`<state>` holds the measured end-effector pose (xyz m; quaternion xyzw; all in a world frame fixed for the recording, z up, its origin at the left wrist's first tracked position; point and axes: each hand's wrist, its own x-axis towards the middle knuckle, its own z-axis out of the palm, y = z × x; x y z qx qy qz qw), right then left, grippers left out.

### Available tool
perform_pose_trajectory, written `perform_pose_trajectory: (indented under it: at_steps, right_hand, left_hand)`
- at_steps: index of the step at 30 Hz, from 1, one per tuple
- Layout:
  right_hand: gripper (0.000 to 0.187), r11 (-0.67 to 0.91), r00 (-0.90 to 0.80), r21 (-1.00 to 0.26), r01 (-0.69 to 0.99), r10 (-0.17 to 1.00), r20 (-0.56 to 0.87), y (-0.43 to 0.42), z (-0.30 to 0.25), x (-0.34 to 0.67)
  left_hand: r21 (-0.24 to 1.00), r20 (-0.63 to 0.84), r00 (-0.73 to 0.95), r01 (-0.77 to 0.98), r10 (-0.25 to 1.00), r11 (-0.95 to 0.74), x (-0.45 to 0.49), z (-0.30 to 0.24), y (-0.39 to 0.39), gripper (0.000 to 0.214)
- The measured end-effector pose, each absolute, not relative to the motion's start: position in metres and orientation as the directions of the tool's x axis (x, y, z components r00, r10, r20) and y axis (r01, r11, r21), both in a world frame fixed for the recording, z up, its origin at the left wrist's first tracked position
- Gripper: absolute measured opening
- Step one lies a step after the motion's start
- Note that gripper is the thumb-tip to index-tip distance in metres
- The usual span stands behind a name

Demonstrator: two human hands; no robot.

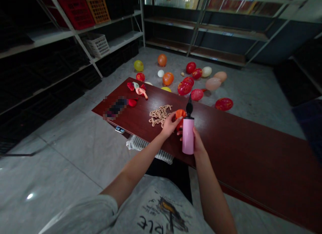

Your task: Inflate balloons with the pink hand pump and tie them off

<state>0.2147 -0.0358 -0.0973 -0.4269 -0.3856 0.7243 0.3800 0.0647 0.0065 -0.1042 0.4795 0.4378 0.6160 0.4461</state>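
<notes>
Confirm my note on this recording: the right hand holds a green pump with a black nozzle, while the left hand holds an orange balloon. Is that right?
Not quite: the head view shows that the pump is pink, not green. The right hand does hold it, its nozzle is black, and the left hand holds an orange balloon.

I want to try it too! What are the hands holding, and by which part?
The right hand holds a pink balloon pump around its barrel. The left hand pinches an orange balloon; exactly where is too small to tell.
</notes>
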Motion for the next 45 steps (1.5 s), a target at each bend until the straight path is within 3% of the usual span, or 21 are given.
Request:
perform_pose_trajectory:
  at_steps: [5,10,14,16,18,20,25,29,33,36,39,42,45]
  right_hand:
    - [0.066,-0.452,-0.411,-0.836,-0.313,0.857,-0.310,-0.034,-0.099,0.214]
    - [0.065,-0.433,-0.399,-0.834,-0.341,0.870,-0.289,-0.035,-0.106,0.213]
    - [0.064,-0.381,-0.353,-0.847,-0.370,0.901,-0.252,-0.033,-0.106,0.211]
    - [0.062,-0.347,-0.327,-0.850,-0.395,0.918,-0.223,-0.033,-0.103,0.211]
    - [0.062,-0.315,-0.298,-0.848,-0.427,0.934,-0.197,-0.033,-0.099,0.212]
    - [0.063,-0.287,-0.260,-0.852,-0.437,0.947,-0.186,-0.034,-0.096,0.214]
    - [0.069,-0.267,-0.202,-0.850,-0.454,0.960,-0.194,-0.035,-0.091,0.219]
    - [0.070,-0.283,-0.204,-0.817,-0.502,0.957,-0.206,-0.036,-0.089,0.220]
    - [0.078,-0.348,-0.309,-0.841,-0.414,0.923,-0.230,-0.037,-0.094,0.219]
    - [0.080,-0.405,-0.396,-0.824,-0.397,0.885,-0.244,-0.039,-0.100,0.219]
    - [0.076,-0.440,-0.443,-0.803,-0.403,0.861,-0.249,-0.040,-0.104,0.219]
    - [0.068,-0.427,-0.418,-0.808,-0.406,0.873,-0.251,-0.040,-0.105,0.219]
    - [0.061,-0.429,-0.403,-0.799,-0.422,0.878,-0.259,-0.041,-0.103,0.219]
  left_hand:
    - [0.979,0.191,-0.127,-0.042,0.973,-0.198,0.060,-0.111,0.000,0.062]
    - [0.980,0.172,-0.072,-0.085,0.982,-0.178,0.058,-0.104,-0.002,0.074]
    - [0.965,0.185,-0.087,-0.171,0.979,-0.198,0.060,-0.107,-0.001,0.068]
    - [0.960,0.185,-0.116,-0.190,0.976,-0.204,0.062,-0.110,0.000,0.054]
    - [0.968,0.196,-0.108,-0.135,0.975,-0.209,0.062,-0.111,0.000,0.032]
    - [0.975,0.216,-0.062,-0.039,0.975,-0.218,0.062,-0.110,-0.001,0.023]
    - [0.956,0.248,-0.145,0.195,0.958,-0.218,0.061,-0.106,-0.007,0.030]
    - [0.956,0.233,-0.035,0.193,0.972,-0.222,0.061,-0.108,-0.010,0.049]
    - [0.965,0.168,0.035,0.197,0.985,-0.172,0.063,-0.108,-0.008,0.063]
    - [0.992,0.042,0.033,0.120,0.999,-0.046,0.062,-0.097,-0.007,0.066]
    - [0.995,-0.060,0.070,-0.078,0.996,0.066,0.059,-0.081,-0.009,0.056]
    - [0.960,-0.035,0.147,-0.269,0.989,0.074,0.059,-0.070,-0.014,0.037]
    - [0.905,-0.057,0.171,-0.407,0.984,0.123,0.058,-0.070,-0.017,0.036]
